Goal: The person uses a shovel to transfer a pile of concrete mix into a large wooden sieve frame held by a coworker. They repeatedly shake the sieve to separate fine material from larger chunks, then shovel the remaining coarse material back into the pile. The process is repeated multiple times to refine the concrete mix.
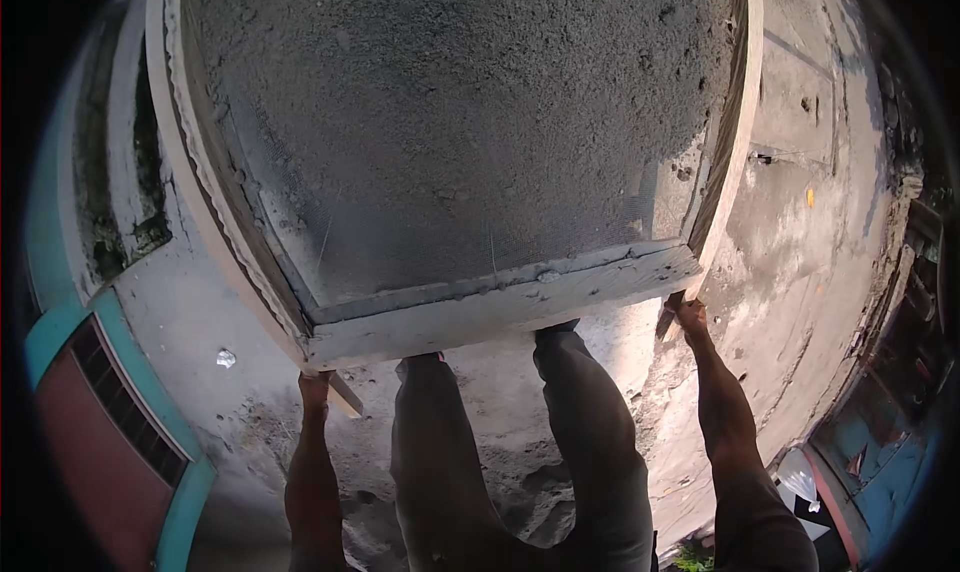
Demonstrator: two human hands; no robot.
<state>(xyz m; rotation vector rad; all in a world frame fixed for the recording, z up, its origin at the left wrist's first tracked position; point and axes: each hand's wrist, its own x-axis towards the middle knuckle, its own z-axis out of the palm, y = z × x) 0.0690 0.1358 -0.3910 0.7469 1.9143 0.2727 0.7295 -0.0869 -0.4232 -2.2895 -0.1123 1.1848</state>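
Note:
A large wooden-framed sieve (500, 310) spans the upper middle of the view, with its near board across the front of my legs. Dark grey sand (450, 102) covers most of its fine mesh, thinning toward the near edge. My left hand (314, 388) is closed at the near left corner, where a short wooden end sticks out below. At the near right corner, my right hand (691, 317) is wrapped round the end of the side rail. The frame hides part of the fingers of both hands.
My legs (590, 412) stand under the near edge on sandy concrete ground (790, 262). A red and teal door or shutter (105, 422) is at the left. Clutter and a clear plastic bag (798, 477) lie at the lower right. A crumpled scrap (226, 358) lies left.

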